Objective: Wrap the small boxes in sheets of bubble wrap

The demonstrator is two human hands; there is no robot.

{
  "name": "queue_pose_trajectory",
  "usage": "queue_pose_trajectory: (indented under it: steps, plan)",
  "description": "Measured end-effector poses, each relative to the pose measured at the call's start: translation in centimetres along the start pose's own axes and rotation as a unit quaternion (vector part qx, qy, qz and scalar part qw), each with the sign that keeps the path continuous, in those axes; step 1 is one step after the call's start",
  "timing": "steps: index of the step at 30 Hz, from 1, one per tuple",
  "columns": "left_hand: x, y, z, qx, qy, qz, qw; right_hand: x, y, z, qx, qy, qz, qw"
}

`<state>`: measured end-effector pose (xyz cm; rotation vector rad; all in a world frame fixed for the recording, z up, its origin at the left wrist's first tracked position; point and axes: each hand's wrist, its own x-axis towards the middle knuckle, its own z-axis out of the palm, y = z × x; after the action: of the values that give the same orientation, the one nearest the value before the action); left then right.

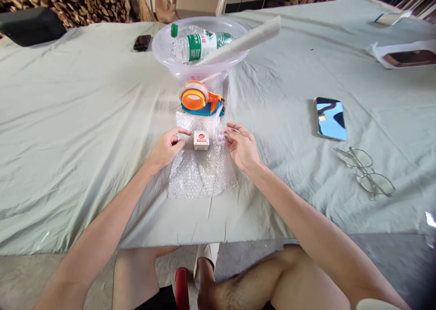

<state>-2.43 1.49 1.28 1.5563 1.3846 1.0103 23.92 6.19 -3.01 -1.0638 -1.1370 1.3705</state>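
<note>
Reaching in from both sides, I have my hands about a small box, which sits on a sheet of bubble wrap spread over the cloth-covered worktop. The box is pale, with a red mark on its top face. My left hand holds nothing; its index finger points at the left side of the box, ending just beside it, with a gap between that finger and the thumb. My right hand is at the right edge of the wrap, fingers bent inward; I cannot tell whether they pinch the sheet or merely hover by it.

At the far edge of the wrap stands an orange and blue tape dispenser with a roll of clear tape on it. Behind that is a clear basin, where a plastic bottle with a green cap lies on its side and a whitish roll leans out over the right rim. A black phone lies left of the basin. Off to my right are a shiny phone and, nearer me, a pair of glasses.
</note>
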Motion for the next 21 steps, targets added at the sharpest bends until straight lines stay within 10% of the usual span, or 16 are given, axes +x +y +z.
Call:
queue_pose_trajectory:
  steps: [11, 21]
  plan:
    - [-0.2, 0.0, 0.5, -0.001, 0.048, 0.069, 0.996, -2.8, -2.4, 2.0, -0.222, -0.115, -0.268, 0.930]
    - [0.3, -0.4, 0.2, -0.082, 0.002, 0.041, 0.996, -1.6, -2.5, 0.5, -0.354, -0.207, -0.315, 0.856]
